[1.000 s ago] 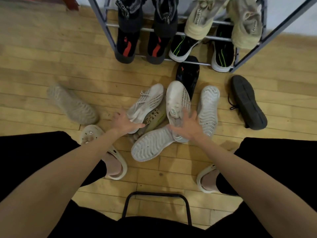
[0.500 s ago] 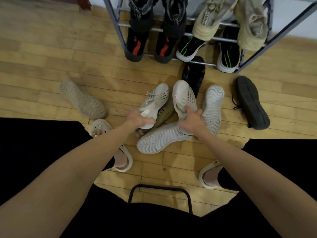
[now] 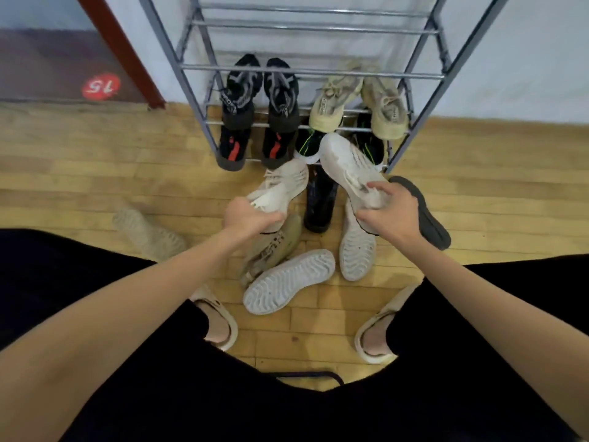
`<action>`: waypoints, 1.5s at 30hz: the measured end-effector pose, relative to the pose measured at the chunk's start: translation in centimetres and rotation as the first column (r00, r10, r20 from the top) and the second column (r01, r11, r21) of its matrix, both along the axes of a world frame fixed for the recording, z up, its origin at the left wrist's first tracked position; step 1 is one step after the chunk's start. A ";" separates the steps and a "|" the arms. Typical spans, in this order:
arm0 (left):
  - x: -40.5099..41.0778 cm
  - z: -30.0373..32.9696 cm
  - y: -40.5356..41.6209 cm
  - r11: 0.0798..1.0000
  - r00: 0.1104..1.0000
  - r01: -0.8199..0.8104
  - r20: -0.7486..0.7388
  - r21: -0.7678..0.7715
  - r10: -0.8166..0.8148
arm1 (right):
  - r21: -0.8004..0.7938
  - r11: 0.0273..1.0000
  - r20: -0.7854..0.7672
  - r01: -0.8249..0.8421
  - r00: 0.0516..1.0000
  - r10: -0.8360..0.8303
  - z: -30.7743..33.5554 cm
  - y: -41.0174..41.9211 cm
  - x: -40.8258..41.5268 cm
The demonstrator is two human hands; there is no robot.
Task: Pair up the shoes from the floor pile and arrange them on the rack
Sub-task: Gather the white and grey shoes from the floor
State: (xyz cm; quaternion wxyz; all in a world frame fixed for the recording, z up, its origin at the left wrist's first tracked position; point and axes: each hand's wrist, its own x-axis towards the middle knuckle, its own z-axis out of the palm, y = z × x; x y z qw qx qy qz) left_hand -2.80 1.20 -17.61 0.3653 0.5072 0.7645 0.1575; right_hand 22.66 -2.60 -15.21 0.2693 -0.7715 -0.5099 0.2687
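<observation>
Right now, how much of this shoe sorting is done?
Roughly half. Four pairs already sit on the rack: two black pairs at left, a beige pair and a green-striped black pair at right. In hand: the left hand and the right hand each grip one white sneaker, apparently a matching pair. Left on the floor: two white upturned shoes, a tan sneaker, a beige shoe and two dark shoes.

Shoe pile [image 3: 288, 280] lies on floor [image 3: 95, 173] before rack [image 3: 306, 71].

The person has bare forearms, black trousers [image 3: 510, 314] and cream slide sandals [image 3: 223, 317].
</observation>
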 end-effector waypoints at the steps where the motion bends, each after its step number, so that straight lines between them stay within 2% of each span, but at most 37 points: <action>1: 0.2 1.6 0.3 0.996 0.998 0.061 -0.027 0.070 -0.059 | 0.060 0.998 0.002 0.012 1.000 -0.012 0.9 -0.4 0.5; 3: 0.4 4.4 0.9 0.969 0.986 0.163 -0.073 0.186 -0.152 | 0.172 0.984 -0.014 0.046 0.999 -0.044 2.5 -0.9 1.5; 6: 0.5 7.4 1.5 0.908 0.978 0.206 -0.070 0.365 -0.194 | 0.271 0.957 -0.067 0.106 0.994 -0.092 4.8 -0.7 2.8; 12: 2.4 11.3 4.6 0.785 0.975 0.218 -0.103 0.579 -0.195 | 0.289 0.944 -0.077 0.159 0.987 -0.142 7.5 3.9 5.1; 19: 7.5 12.8 13.5 0.768 0.962 0.262 -0.090 0.584 -0.259 | 0.274 0.945 -0.064 0.178 0.984 -0.166 8.9 12.3 7.1; 26: 13.3 11.3 22.1 0.779 0.977 0.198 -0.059 0.595 -0.204 | 0.228 0.943 -0.073 0.243 0.970 -0.233 8.7 20.3 8.6; 32: 15.9 9.9 26.2 0.791 0.980 0.187 -0.050 0.583 -0.195 | 0.225 0.953 -0.002 0.204 0.978 -0.209 7.7 24.5 9.2; 35: 16.4 8.5 26.6 0.785 0.975 0.198 -0.034 0.587 -0.220 | 0.189 0.953 0.009 0.235 0.970 -0.241 7.0 25.6 9.0; 40: 16.2 7.2 26.2 0.826 0.977 0.199 -0.044 0.528 -0.207 | 0.195 0.952 0.102 0.234 0.961 -0.257 6.6 25.9 8.5; 45: 14.5 7.0 24.0 0.803 0.963 0.248 -0.049 0.543 -0.264 | 0.348 0.937 0.366 -0.002 0.921 -0.134 5.2 21.8 6.9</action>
